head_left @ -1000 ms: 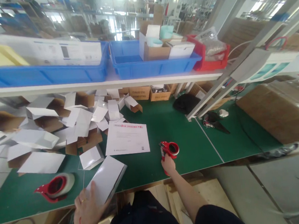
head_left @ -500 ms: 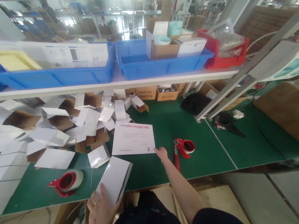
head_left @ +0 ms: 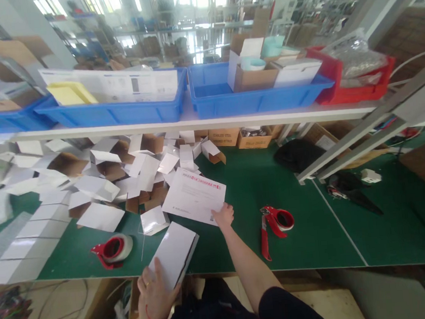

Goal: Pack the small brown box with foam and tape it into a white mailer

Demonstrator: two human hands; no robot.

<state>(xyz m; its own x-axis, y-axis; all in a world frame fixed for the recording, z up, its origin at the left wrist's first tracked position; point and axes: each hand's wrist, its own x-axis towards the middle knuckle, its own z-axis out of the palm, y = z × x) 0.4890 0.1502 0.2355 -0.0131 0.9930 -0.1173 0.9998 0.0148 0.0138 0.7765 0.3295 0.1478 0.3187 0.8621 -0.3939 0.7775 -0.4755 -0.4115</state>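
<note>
My left hand [head_left: 156, 287] grips the near end of a long white box [head_left: 174, 249], which lies tilted at the table's front edge. Its fingers wrap over the top face, and a dark gap runs along the box's right side. My right hand [head_left: 224, 215] is closed at the lower right corner of a printed paper sheet [head_left: 191, 197] with a red heading. The sheet lies turned a little clockwise, its left part close to a small white box [head_left: 154, 220]. To the right of my right hand rests a red tape dispenser [head_left: 277, 222].
Several open white boxes [head_left: 102, 216] are piled on the left of the green table [head_left: 231, 163]. Another tape dispenser [head_left: 112, 250] lies at front left. Blue bins [head_left: 119, 113] and a red bin [head_left: 355, 95] stand on the shelf above. A black cloth [head_left: 297, 156] lies under it.
The paper sheet has turned slightly clockwise with my right hand at its corner. My left hand stays on the white box. The camera view has shifted left, so things appear farther right.
</note>
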